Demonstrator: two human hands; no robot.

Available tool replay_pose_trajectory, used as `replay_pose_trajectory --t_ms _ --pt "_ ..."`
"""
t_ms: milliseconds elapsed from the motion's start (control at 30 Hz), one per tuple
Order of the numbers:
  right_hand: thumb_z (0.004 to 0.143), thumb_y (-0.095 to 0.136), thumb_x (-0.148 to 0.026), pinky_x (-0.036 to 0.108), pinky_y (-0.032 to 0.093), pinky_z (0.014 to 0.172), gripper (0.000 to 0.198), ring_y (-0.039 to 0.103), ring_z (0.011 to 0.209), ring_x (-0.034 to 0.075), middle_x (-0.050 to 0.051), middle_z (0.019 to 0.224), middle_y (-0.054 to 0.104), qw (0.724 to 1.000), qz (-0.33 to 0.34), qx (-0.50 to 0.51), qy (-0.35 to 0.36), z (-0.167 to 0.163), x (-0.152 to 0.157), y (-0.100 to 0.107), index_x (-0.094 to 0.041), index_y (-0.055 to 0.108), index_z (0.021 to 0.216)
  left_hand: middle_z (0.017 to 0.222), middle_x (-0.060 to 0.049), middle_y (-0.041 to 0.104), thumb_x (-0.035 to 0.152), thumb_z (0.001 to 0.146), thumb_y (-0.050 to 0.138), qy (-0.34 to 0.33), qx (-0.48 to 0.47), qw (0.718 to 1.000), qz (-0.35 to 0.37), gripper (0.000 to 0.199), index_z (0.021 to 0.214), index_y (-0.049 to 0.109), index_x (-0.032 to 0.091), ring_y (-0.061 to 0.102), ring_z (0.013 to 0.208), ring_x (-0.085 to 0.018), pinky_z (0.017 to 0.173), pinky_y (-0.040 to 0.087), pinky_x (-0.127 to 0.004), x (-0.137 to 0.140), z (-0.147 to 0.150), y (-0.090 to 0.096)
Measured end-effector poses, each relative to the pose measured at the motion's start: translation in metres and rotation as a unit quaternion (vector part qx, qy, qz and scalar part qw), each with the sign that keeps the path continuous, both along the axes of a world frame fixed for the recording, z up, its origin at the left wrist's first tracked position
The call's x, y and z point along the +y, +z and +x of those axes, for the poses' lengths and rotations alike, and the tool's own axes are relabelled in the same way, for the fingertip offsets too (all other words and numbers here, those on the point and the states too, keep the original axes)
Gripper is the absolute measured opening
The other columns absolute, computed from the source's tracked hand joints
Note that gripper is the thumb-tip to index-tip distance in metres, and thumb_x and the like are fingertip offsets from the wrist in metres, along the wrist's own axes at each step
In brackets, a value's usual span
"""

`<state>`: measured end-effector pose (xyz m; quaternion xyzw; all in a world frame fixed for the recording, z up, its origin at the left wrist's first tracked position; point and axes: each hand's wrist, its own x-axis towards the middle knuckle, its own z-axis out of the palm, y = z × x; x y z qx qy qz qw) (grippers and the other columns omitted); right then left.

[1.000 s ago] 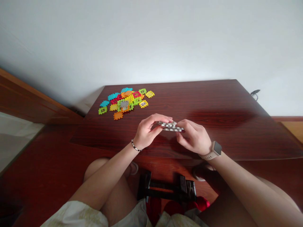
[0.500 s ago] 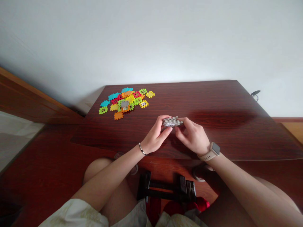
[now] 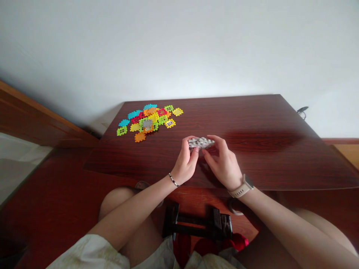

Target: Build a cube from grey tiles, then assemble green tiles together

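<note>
Grey-white interlocking building tiles (image 3: pixel 201 142) with toothed edges are held just above the near part of the table. My left hand (image 3: pixel 186 160) grips their left end, thumb on the near side and fingers around the far side. At the right end, my right hand (image 3: pixel 223 160) pinches them between thumb and index finger. The fingers hide part of the tiles, so I cannot tell how they are joined. On the table's left lies a pile of coloured tiles (image 3: pixel 153 117) in blue, red, orange, yellow and green, with a grey tile (image 3: pixel 147 123) on top.
The dark wooden table (image 3: pixel 252 123) stands against a white wall (image 3: pixel 196 48). A black metal frame (image 3: pixel 196 222) is below, between my legs. A dark cable or hook (image 3: pixel 302 110) shows past the table's right side. A wooden panel (image 3: pixel 42 119) stands at the left.
Both hands have shifted slightly left with the grey-white tiles, which have turned so that more of their toothed upper side shows. The coloured pile stays as it was.
</note>
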<state>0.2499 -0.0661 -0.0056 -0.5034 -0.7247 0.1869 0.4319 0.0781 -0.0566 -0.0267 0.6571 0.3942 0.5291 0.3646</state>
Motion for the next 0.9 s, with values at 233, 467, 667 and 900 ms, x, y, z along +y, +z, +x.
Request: replay_pose_trajectory --t_ms 233,467,667,900 --pt "0.107 0.056 -0.032 0.043 0.065 0.088 0.06 0.079 0.102 0.029 0.015 0.125 0.078 0.995 0.002 -0.089 0.043 0.0 0.001 -0.006 -0.016 0.04 0.163 0.138 -0.013 0.059 0.041 0.115 0.046 -0.01 0.022 1.0 0.004 0.03 0.139 0.042 0.024 0.064 0.125 -0.023 0.113 0.053 -0.041 -0.001 0.0 -0.001" --pt "0.107 0.053 -0.028 0.043 0.064 0.087 0.038 0.075 0.101 0.026 0.016 0.135 0.069 0.997 0.002 -0.056 0.059 0.004 0.006 -0.007 -0.022 0.054 0.145 0.133 -0.013 0.061 0.028 0.114 0.044 -0.026 0.079 0.996 0.009 0.022 0.135 0.042 0.023 0.065 0.121 -0.023 0.11 0.053 -0.042 0.002 -0.001 -0.002" --pt "0.101 0.06 -0.023 0.047 0.059 0.091 0.022 0.07 0.101 0.031 0.011 0.112 0.075 0.991 0.022 -0.116 0.059 0.01 0.015 -0.012 -0.023 0.062 0.124 0.126 -0.014 0.065 0.017 0.105 0.051 0.032 0.246 0.968 0.031 0.02 0.126 0.052 0.02 0.062 0.118 -0.029 0.107 0.051 -0.051 0.006 -0.005 -0.007" --pt "0.101 0.062 -0.023 0.041 0.058 0.086 0.022 0.07 0.096 0.027 0.01 0.111 0.073 0.992 -0.007 -0.11 0.068 0.011 0.018 -0.015 -0.021 0.061 0.123 0.132 -0.016 0.061 0.012 0.1 0.057 0.052 0.279 0.956 0.079 0.045 0.144 0.049 0.018 0.061 0.126 -0.03 0.111 0.052 -0.049 0.01 -0.011 -0.006"
